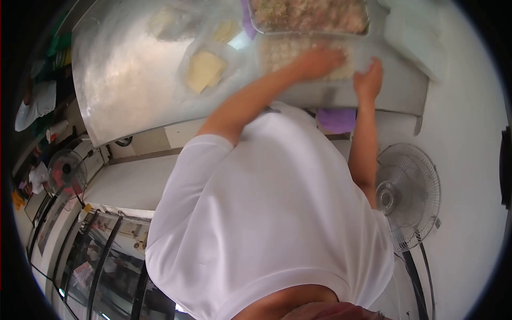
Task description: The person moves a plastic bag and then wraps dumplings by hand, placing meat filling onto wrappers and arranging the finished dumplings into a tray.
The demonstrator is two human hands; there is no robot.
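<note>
My left hand [322, 61] reaches across to the right over a tray of small pale rounded pieces [280, 53], which look like dumplings. That hand is smeared by motion, so its fingers cannot be made out. At the tray's right edge is my right hand [369, 80], its thumb and fingers apart with nothing seen between them. Just beyond the tray stands a clear-sided container of chopped pinkish filling [309, 16]. Left of the tray, a stack of pale yellow square wrappers [205, 71] lies on clear plastic.
The metal table [122, 80] holds more yellow wrappers [226, 31] farther back. A white plastic bin [410, 34] is at the far right. A purple cloth [336, 120] hangs below the table edge. A standing fan [408, 197] is beside my right arm. Another person [40, 106] is at far left.
</note>
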